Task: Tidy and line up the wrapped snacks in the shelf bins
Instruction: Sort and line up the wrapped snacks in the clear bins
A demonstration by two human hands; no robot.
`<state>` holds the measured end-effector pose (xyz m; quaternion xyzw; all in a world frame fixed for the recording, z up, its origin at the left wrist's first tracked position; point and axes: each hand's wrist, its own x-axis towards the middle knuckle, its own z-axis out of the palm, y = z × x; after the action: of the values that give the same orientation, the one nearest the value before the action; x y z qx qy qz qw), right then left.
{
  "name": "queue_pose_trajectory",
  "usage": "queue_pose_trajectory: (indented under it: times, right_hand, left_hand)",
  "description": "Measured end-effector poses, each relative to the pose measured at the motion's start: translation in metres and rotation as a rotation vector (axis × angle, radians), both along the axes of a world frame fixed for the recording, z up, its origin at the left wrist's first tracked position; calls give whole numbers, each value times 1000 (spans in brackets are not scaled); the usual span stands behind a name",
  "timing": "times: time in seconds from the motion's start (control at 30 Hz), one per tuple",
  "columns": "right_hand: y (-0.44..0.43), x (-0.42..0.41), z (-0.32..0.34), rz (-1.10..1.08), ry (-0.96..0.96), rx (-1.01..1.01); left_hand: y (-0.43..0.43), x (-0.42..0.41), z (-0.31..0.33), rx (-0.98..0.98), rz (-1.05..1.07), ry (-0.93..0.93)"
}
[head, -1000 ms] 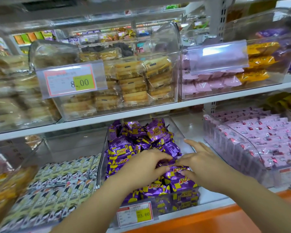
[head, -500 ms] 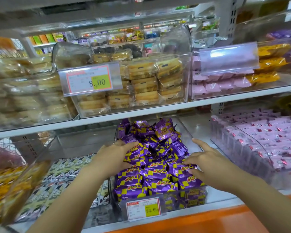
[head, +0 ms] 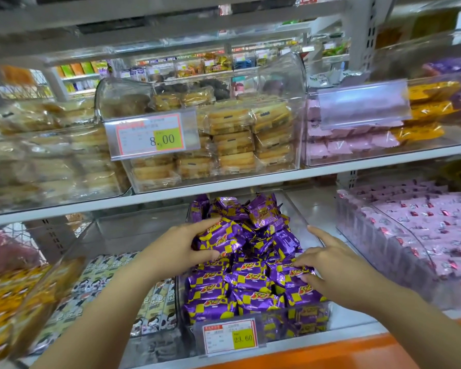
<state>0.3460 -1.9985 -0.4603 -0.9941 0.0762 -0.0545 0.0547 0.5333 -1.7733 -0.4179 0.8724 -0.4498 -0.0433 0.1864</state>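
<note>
A shop aisle fills the view, with white shelves (head: 224,182) carrying clear plastic bins of wrapped goods. On the lower shelf, at the centre, an open clear bin (head: 298,217) holds purple and yellow wrapped snacks (head: 250,286): those at the front lie flat in rough rows, while those at the back are heaped in a loose pile. A price tag reading 23.60 (head: 230,338) is fixed to the bin's front. The left hand (head: 181,249) is at the bin's left side, its grip closed on one purple snack (head: 220,235) from the pile, thumb below and fingers above. The right hand (head: 328,262) rests over the right side of the rows, its grip apart, fingertips touching the wrappers and holding nothing. To the left stands a bin of black and white packets (head: 155,302); to the right, a bin of pink packets (head: 415,230). On the upper shelf sits a bin of pale cakes (head: 240,139) with a tag reading 8.00 (head: 151,137), and beside it a bin with pink and yellow packets (head: 357,145).
</note>
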Motion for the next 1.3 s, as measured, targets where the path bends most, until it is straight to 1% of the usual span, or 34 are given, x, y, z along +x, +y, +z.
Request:
queue_pose_trajectory:
  times: [0.07,0.13,0.23,0.33,0.43,0.5,0.57,0.63,0.67,0.7,0.8,0.87,0.97,1.03,1.13,1.17,1.23,1.3]
  right_hand:
    - [1,1,0,-7,-3,-21]
    - [2,2,0,-10,-9,-50]
    - [3,5,-1,-14,-95,-26]
    - [4,7,2,34,-281,66]
    - [11,8,5,125,-346,217]
    - [13,9,2,120,-385,244]
    - [11,11,-1,34,-465,277]
    - [9,14,-4,-68,-571,321]
    - [8,16,-4,-106,-626,347]
    - [7,18,-4,-134,-679,377]
    - [10,21,-1,-165,-750,456]
    - [12,22,0,-154,-728,488]
    - [11,21,1,-116,-599,532]
    - [7,19,1,-113,-506,460]
    - [3,17,1,-143,-403,246]
    - [3,17,0,-138,-384,190]
    - [4,19,-1,-120,-347,116]
    - [4,18,-1,-131,-253,81]
  left_hand:
    - [-1,-1,5,-160,-20,140]
    - [-10,-4,7,-238,-52,247]
    - [-30,-19,8,-193,-137,289]
    - [-49,-30,1,-131,-189,296]
    - [-61,-34,-2,-150,-206,388]
    - [-66,-34,-5,-212,-205,466]
    - [-71,-37,-9,-350,-164,605]
    - [-78,-42,-13,-589,-95,824]
    - [-81,-45,-14,-695,-59,894]
    - [-86,-49,-16,-769,-21,918]
    - [-99,-56,-23,-926,90,915]
    - [-105,-55,-27,-976,149,933]
    - [-109,-54,-29,-902,131,868]
    - [-109,-52,-32,-837,68,853]
    - [-108,-49,-40,-754,-3,835]
    - [-110,-48,-43,-723,7,799]
    - [-114,-44,-43,-656,26,658]
    - [-119,-39,-40,-590,12,520]
